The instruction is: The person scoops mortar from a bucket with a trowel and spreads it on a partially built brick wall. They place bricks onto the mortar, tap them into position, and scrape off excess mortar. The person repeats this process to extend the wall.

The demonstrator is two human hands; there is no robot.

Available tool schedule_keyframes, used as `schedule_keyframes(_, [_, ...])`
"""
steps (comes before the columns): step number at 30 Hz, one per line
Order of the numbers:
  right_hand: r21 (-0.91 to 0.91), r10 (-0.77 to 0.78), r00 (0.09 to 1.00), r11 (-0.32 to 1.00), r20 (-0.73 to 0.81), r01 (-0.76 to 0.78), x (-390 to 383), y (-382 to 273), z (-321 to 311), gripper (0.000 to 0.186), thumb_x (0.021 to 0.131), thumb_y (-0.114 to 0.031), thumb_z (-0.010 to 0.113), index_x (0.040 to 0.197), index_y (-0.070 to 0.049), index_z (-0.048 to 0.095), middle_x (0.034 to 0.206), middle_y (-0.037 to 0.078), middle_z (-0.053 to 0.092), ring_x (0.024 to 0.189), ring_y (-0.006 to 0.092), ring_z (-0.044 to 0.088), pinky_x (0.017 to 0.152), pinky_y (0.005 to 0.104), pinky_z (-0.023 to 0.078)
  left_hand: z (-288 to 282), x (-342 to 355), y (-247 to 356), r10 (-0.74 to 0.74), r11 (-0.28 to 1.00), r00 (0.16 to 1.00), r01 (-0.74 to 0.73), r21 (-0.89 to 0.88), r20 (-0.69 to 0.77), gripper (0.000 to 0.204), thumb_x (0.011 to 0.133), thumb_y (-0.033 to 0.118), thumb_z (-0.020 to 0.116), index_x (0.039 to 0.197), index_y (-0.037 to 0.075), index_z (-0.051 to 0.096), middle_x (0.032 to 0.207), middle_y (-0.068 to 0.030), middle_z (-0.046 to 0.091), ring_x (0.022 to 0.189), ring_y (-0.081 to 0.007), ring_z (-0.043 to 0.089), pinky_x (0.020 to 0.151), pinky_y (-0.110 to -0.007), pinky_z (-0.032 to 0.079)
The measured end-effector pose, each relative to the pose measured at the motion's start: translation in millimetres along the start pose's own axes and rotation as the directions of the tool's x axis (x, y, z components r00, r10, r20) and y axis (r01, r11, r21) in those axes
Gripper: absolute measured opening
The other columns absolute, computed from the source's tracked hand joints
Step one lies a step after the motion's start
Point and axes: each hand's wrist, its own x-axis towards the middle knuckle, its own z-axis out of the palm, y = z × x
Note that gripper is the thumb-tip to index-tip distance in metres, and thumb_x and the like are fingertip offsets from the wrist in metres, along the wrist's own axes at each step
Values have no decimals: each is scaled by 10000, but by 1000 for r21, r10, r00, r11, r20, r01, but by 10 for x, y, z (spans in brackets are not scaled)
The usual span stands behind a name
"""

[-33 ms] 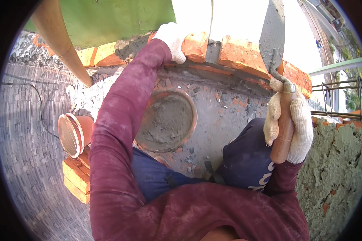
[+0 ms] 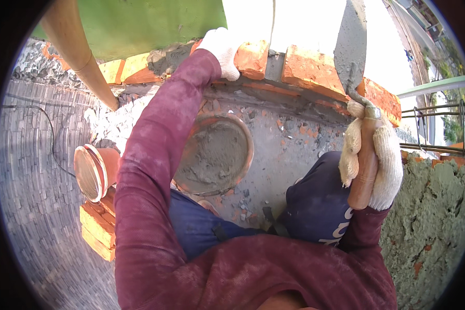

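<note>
At the far row of orange bricks, my white-gloved left hand (image 2: pixel 222 53) is closed over a brick (image 2: pixel 251 58), its thumb on the near side. The far fingers and much of that brick are hidden by the glove. On the right, my gloved right hand (image 2: pixel 380 160) grips a pointing trowel by its wooden handle (image 2: pixel 365 157). The mortar-smeared trowel blade (image 2: pixel 350 46) points away from me, over the brick row in this view. Grey mortar fills a round tub (image 2: pixel 250 150) between my arms, on the floor in front of my knees.
Stacked buckets (image 2: pixel 107 160) stand at left beside several loose bricks (image 2: pixel 95 227). A bamboo pole (image 2: pixel 72 41) leans near a green panel (image 2: pixel 139 26). Steel rebar (image 2: pixel 434 147) juts out at right above a rough mortared wall (image 2: pixel 429 217). Rubble litters the floor around the tub.
</note>
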Motion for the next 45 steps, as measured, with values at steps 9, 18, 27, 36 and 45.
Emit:
schedule_keyframes(9, [-77, 4, 997, 997, 76, 2, 171, 80, 95, 706, 965, -279, 688, 1466, 129, 404, 883, 97, 586, 520, 148, 588, 434, 267, 513, 109, 14, -43, 12, 1000, 998, -10, 25, -60, 784, 562, 270, 825, 1314, 101, 684, 1066, -201, 712, 1028, -406, 662, 932, -481, 549])
schedule_keyframes(18, [-111, 8, 998, 994, 69, 0, 256, 159, 229, 776, 892, -223, 742, 1487, 114, 375, 917, 84, 575, 534, 142, 602, 447, 258, 529, 95, 16, -24, 25, 1000, 998, -25, -9, -53, 645, 620, 351, 841, 1183, 63, 715, 1105, -199, 696, 1087, -358, 644, 994, -466, 507])
schedule_keyframes(27, [-233, -112, 993, 966, 20, 114, 281, 142, 297, 727, 913, -182, 722, 1502, 103, 406, 955, 102, 595, 532, 126, 585, 448, 250, 502, 220, -11, -70, 140, 989, 950, -150, -15, -279, 723, 655, 289, 856, 1314, 75, 646, 1196, -183, 676, 1140, -371, 637, 1014, -460, 504])
schedule_keyframes(36, [-875, -299, 823, -153, 484, 459, 977, 109, -51, 544, 956, -150, 723, 1458, -9, 569, 1218, 242, 711, 1110, 343, 726, 965, 434, 560, 185, -865, -694, 31, 999, 957, -21, 39, -289, 659, 848, 317, 829, 1443, 154, 597, 1388, -89, 648, 1319, -306, 584, 1136, -455, 451])
schedule_keyframes(45, [-631, -286, 567, -452, 772, 630, 1812, 710, 112, 421, 965, -96, 680, 1371, -19, 605, 1038, 219, 699, 933, 378, 711, 836, 445, 571, 535, -821, -814, -20, 989, 935, -33, -142, -354, 469, 958, 238, 730, 1414, 172, 641, 1437, -66, 624, 1274, -306, 626, 1078, -422, 522])
